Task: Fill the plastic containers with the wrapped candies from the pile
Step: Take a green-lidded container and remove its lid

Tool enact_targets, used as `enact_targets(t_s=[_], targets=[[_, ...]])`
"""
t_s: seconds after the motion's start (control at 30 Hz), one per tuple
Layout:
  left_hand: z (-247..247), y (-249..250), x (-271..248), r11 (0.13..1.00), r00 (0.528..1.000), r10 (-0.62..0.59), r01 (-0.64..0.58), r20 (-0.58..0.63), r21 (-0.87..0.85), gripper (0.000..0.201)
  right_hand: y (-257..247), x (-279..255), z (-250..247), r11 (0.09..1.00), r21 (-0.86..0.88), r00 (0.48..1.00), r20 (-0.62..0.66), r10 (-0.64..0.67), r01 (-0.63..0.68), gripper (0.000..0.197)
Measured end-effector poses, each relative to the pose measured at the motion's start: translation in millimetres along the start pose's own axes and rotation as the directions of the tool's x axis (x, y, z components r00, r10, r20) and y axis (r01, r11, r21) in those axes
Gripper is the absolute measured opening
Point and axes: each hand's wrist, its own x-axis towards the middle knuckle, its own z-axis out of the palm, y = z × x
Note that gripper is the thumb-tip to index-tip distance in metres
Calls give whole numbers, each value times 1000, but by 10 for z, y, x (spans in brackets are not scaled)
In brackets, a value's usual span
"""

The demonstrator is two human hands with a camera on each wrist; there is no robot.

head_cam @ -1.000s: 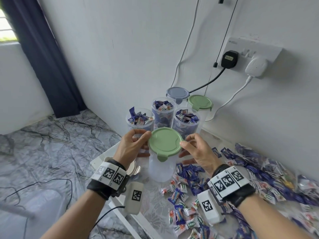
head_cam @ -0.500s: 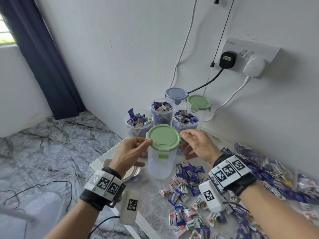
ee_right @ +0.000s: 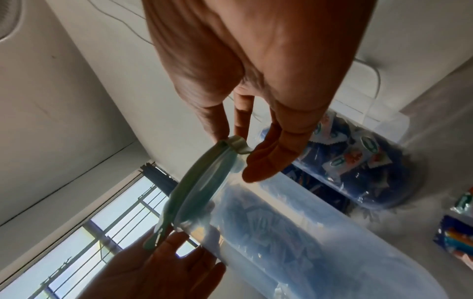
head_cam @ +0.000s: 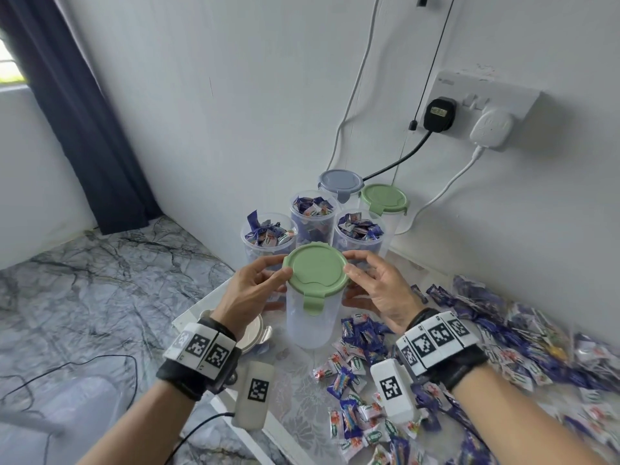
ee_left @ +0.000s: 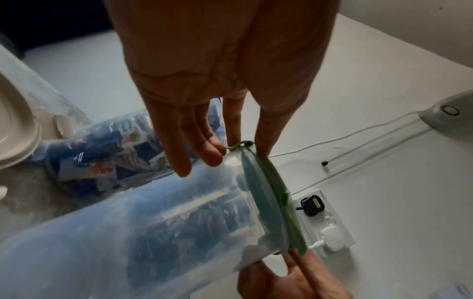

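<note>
Centrally, tall clear plastic container (head_cam: 310,317) w/ round green lid (head_cam: 315,269) upright on table, btwn hands: left hand (head_cam: 250,290) & right hand (head_cam: 379,290) pinch lid rim at opp. sides; wrapped candies pile (head_cam: 503,333) to right

head high; wrists close, facing inward

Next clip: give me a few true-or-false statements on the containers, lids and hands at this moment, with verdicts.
1. Both hands hold the green lid by its edges. True.
2. The container under that lid is full of candies. False: it looks empty.
3. Three open containers behind hold candies. True.
4. The right hand is picking candies from the pile. False: its fingers are at the lid.
5. The left hand rests flat on the table. False: it is at the lid.
</note>
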Motion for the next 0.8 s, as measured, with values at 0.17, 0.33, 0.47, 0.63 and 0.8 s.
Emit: enact_targets(t_s=[0.17,0.33,0.47,0.63,0.8], targets=[[19,-8,36,998,997,51,-52,-64,-19,28,70,16,33,998,70,999,-35,5,-3,18],[-26,24,42,996,995,77,-74,-59,55,31,-6,26,52,976,-191,981,-145,-132,103,13],[-82,84,65,964,977,186,-160,-109,215,31,-43,-40,-1,968,-239,979,-165,-119,77,15],[-153,248,20,949,959,257,-228,-119,216,30,-223,-176,-45,979,-180,976,-176,-127,95,12],[-372,359,-255,959,962,248,-227,-116,171,22,-382,-438,114,988,-27,983,-101,-155,153,16]])
